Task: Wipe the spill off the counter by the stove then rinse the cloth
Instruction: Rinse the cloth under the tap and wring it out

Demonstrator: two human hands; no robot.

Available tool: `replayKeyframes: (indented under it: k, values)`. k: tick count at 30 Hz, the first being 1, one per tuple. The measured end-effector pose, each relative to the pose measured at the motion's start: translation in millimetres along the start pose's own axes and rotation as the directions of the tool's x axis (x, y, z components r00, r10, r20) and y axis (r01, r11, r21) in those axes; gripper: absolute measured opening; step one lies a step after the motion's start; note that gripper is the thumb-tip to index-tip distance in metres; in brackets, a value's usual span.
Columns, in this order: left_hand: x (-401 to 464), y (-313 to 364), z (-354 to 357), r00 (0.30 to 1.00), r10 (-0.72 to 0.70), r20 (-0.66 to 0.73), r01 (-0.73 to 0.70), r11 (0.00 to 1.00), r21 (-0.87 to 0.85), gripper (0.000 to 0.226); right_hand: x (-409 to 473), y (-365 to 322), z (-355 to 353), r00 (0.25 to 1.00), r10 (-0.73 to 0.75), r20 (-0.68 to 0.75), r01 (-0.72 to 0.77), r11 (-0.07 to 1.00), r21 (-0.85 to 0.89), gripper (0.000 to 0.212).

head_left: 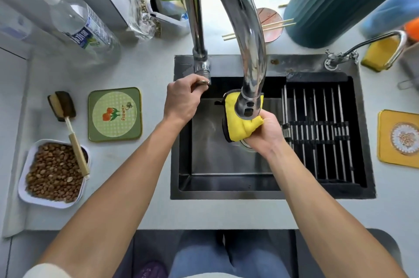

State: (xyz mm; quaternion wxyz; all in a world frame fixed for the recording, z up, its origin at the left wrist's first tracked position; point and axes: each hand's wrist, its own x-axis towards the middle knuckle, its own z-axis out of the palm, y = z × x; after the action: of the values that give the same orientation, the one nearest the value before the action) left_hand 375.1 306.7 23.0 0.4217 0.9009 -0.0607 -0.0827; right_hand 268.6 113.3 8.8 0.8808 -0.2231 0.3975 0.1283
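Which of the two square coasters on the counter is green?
The green coaster left of the sink, printed with a flower and the word Flower. The other, the yellow coaster, lies right of the sink at the frame's edge.

Cloth (240,129) was bright yellow with a dark edge; sink (226,184) was black steel. Green coaster (115,114) showed orange flowers, yellow coaster (399,139) a white-gold medallion; ribbed holder (322,8) was teal.

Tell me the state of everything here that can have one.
Yellow cloth: bunched, held under the spout.
Right hand: gripping the cloth.
Left hand: on the faucet handle.
Faucet: no water visible.
Water bottle: capped.
Tray of beans: filled.
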Motion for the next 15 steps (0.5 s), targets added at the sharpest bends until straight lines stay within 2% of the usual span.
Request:
replayKeyframes:
  k: [5,7,8,9,10,11,12,13,14,15]
  values:
    - [-20,-6,13,0.997,-0.023,-0.067,0.020,0.998,-0.053,0.028,-4,3,-6,0.989,0.060,0.134,-0.066,0.997,0.039,0.056]
    - [-40,-5,24,0.958,-0.232,-0.168,0.197,0.959,-0.202,0.038,-7,7,-10,0.988,0.030,0.151,-0.037,0.999,0.038,0.060]
    - [-51,-6,32,0.902,-0.388,-0.189,0.326,0.899,-0.292,0.039,-8,9,-14,0.989,0.022,0.143,-0.027,0.999,0.034,0.059]
    - [-63,-7,40,0.837,-0.537,-0.109,0.464,0.800,-0.380,0.039,-9,12,-17,0.991,0.024,0.130,-0.028,0.999,0.032,0.059]
    - [-72,-8,51,0.769,-0.632,0.098,0.599,0.657,-0.458,0.042,-10,15,-20,0.992,0.033,0.125,-0.037,0.999,0.032,0.058]
    - [-80,-7,61,0.678,-0.630,0.379,0.724,0.480,-0.496,0.049,-11,20,-22,0.992,0.044,0.121,-0.048,0.998,0.031,0.056]
    - [-86,-5,70,0.580,-0.533,0.616,0.812,0.319,-0.489,0.059,-11,26,-26,0.990,0.060,0.126,-0.065,0.997,0.036,0.053]
    - [-89,-4,77,0.526,-0.423,0.738,0.849,0.207,-0.486,0.067,-11,31,-29,0.989,0.077,0.122,-0.083,0.996,0.039,0.050]
    - [-90,-4,83,0.518,-0.375,0.769,0.851,0.141,-0.505,0.069,-11,35,-32,0.990,0.086,0.108,-0.089,0.996,0.018,0.045]
    - [-89,-4,89,0.528,-0.403,0.747,0.841,0.127,-0.526,0.065,-10,38,-35,0.991,0.091,0.095,-0.090,0.996,-0.021,0.040]
